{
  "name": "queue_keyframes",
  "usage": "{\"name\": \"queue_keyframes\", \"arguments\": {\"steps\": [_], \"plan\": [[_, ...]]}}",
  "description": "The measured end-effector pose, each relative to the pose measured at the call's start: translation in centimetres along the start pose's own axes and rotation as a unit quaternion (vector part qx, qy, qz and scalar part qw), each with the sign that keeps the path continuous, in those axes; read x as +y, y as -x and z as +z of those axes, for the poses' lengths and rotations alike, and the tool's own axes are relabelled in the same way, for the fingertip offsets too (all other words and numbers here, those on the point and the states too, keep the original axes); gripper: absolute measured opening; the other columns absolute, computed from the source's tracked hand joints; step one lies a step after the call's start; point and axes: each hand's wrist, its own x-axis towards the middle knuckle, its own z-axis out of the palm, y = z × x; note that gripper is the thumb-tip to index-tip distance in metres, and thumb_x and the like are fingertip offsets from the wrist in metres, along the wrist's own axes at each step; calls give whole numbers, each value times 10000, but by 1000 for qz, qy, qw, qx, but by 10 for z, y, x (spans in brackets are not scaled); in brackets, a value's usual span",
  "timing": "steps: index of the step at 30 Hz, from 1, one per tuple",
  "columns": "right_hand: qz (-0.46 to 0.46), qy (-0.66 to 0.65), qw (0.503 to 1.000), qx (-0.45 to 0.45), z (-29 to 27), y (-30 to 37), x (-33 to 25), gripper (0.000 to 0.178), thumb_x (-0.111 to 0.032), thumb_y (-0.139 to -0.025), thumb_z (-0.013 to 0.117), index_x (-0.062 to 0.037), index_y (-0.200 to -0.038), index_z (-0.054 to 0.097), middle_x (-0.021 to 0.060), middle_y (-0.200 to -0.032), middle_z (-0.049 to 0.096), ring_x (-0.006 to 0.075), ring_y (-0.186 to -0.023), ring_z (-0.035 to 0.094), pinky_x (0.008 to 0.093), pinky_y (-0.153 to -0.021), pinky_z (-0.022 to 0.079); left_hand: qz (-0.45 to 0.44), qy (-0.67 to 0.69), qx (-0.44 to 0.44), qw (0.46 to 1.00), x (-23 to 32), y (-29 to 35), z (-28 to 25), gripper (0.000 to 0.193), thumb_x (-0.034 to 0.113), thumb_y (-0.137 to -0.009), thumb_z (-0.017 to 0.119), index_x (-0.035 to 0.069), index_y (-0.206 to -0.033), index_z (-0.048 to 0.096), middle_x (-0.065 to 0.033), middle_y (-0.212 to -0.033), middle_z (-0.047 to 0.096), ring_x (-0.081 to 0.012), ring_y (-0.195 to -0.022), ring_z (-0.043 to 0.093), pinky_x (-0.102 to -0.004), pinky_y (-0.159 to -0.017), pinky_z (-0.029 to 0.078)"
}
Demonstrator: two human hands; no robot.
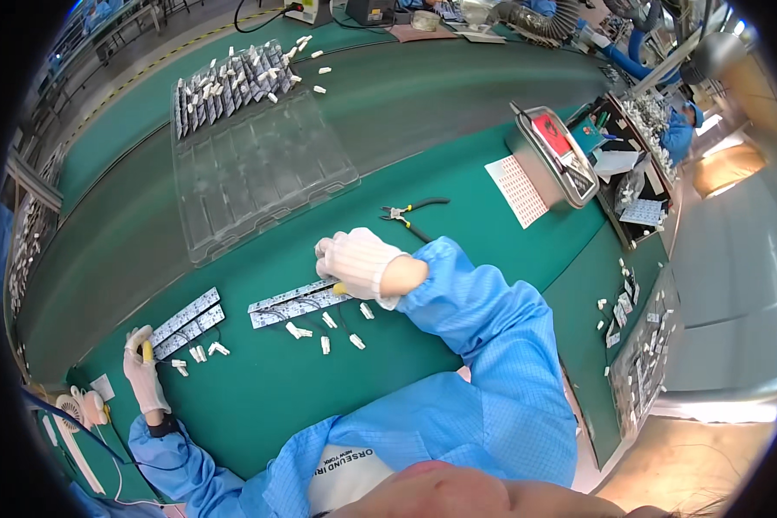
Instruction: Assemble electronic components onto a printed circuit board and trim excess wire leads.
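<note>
My left hand [143,367], in a white glove with a yellow cover on the thumb, grips the left end of a pair of narrow circuit boards [200,309]. White plugs on short dark wires [200,353] hang off that pair toward me. My right hand [360,262], gloved the same way, is closed over the right end of another pair of circuit boards [276,312]. Its fingertips are partly hidden behind the hand. Several white connectors [328,320] on wires lie along that pair's near side. Both pairs lie on the green work mat [319,384].
Beyond my hands sits a clear plastic tray [259,164], with rows of wired boards [233,86] at its far end. Side cutters [406,214] lie past my right hand. Further right are a label sheet [516,192], a metal box [548,160] and a bag of boards [646,345].
</note>
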Motion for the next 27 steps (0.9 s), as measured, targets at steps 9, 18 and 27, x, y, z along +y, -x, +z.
{"name": "queue_keyframes", "arguments": {"steps": [9, 18, 27], "plan": [[16, -208, 975, 81, 5, 3, 22, 144, -45, -746, 609, -52, -887, 581, 116, -928, 587, 294, -899, 577, 390, -768, 461, 63, 270, -69, 958, 150, 5, 24, 596, 441, -909, 532, -43, -1253, 479, -136, -1077, 616, -211, -1023, 577, -350, -950, 410], [-143, -240, 936, 215, -31, 21, -26, 303, -149, -718, 708, -104, -990, 582, 62, -1043, 572, 275, -959, 564, 367, -782, 450, -88, 600, -279, 745, 196, 29, 59, 717, 561, -865, 508, 6, -1304, 393, -157, -837, 643, -302, -758, 646, -396, -715, 540], [33, -634, 764, 115, -40, 23, -16, 394, -232, -862, 652, -40, -1192, 555, 85, -965, 592, 135, -779, 585, 244, -627, 468, -77, 519, -241, 817, 194, 20, 32, 502, 396, -956, 449, -12, -1249, 452, -165, -867, 640, -228, -706, 628, -294, -597, 503]]}}
